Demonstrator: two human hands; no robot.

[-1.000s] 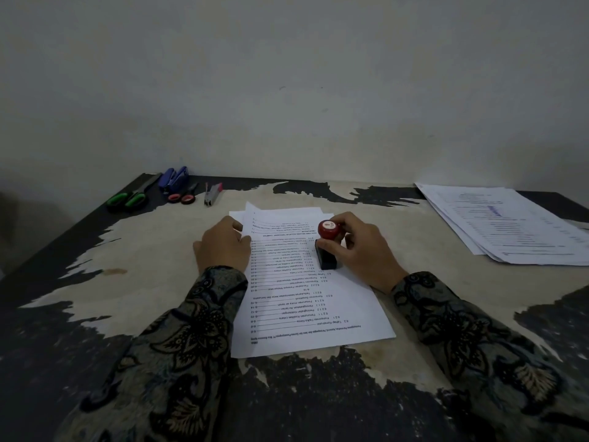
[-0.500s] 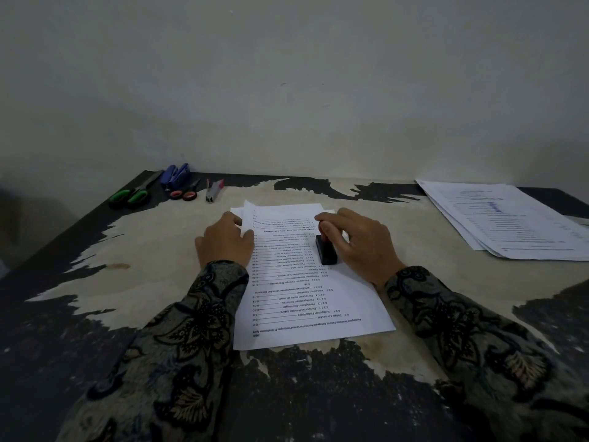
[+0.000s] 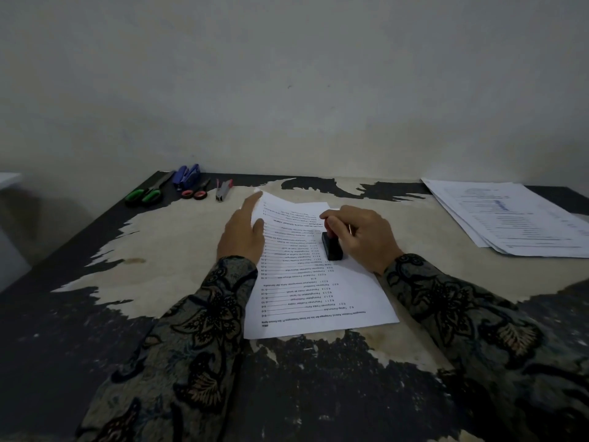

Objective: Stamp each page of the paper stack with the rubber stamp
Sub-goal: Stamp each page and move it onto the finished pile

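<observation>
A stack of printed white pages (image 3: pixel 318 298) lies in the middle of the worn table (image 3: pixel 165 250), text facing away from me. My right hand (image 3: pixel 363 237) is closed over the rubber stamp (image 3: pixel 332 248), whose black base stands on the top page; its red knob is mostly hidden under my fingers. My left hand (image 3: pixel 245 231) rests at the stack's left edge with the fingers stretched toward the far left corner, where the top page curls up a little.
A second pile of printed sheets (image 3: pixel 510 215) lies at the far right. Along the back left edge are green-handled scissors (image 3: pixel 143 194), a blue stapler (image 3: pixel 187 176), red-handled scissors (image 3: pixel 196 193) and a small grey stapler (image 3: pixel 223 189). A plain wall stands behind the table.
My left hand has gone from a fist on the stack's edge to outstretched fingers at the far left corner, lifting the top page slightly. My right hand has closed over the stamp's red knob.
</observation>
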